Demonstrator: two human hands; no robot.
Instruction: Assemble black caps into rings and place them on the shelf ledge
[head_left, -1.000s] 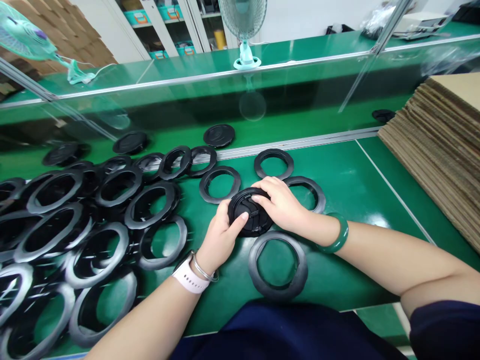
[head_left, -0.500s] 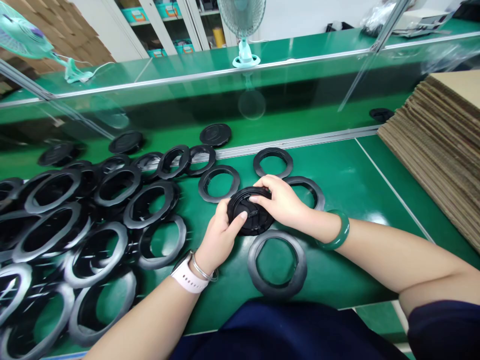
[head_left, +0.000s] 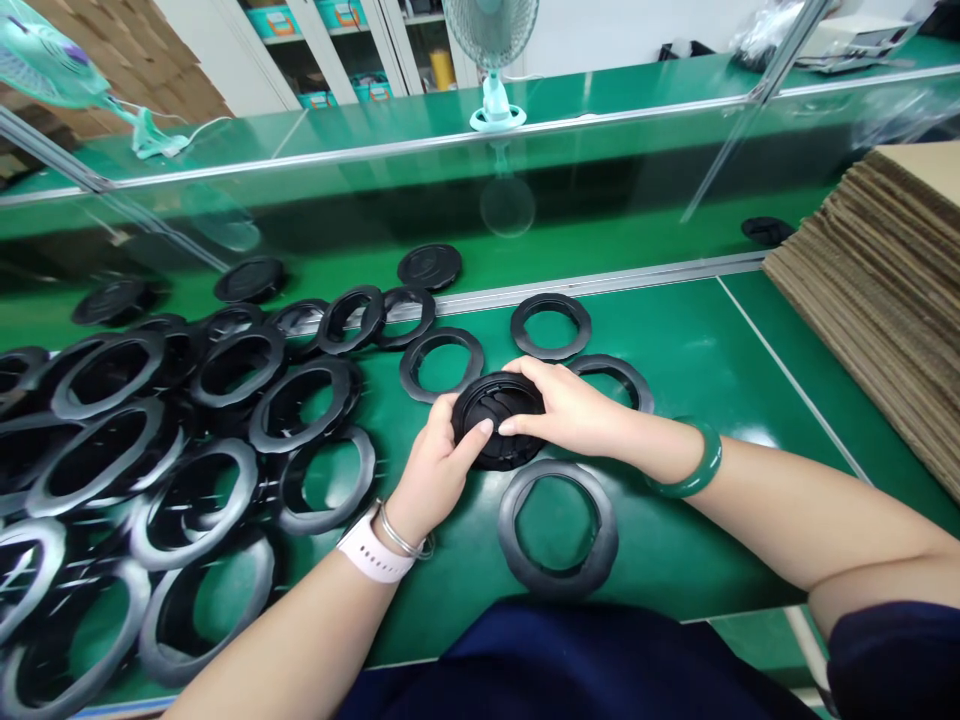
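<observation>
Between my hands is a round black plastic disc [head_left: 491, 405] with a raised rim and a recessed, ribbed middle. My left hand [head_left: 442, 455] grips its left edge, thumb lying on the inner face. From the right, my right hand [head_left: 562, 405] clasps the opposite edge, its thumb also on the face near the other thumb. The fingers under the disc are hidden. Just below the disc, a black ring [head_left: 559, 528] lies flat on the green table [head_left: 697, 380]. Another black ring [head_left: 611, 380] is partly covered by my right hand and wrist.
Many black rings [head_left: 195, 500] crowd the left side, some overlapping. Further rings lie behind my hands, including one ring [head_left: 551, 326]. Black discs [head_left: 430, 266] rest along the back ledge. A cardboard stack [head_left: 870, 260] stands at right, and a fan [head_left: 495, 100] beyond the clear partition.
My right thumb has shifted slightly down and left across the disc, closer to my left thumb. The disc stays in both hands, and the camera view has moved a little.
</observation>
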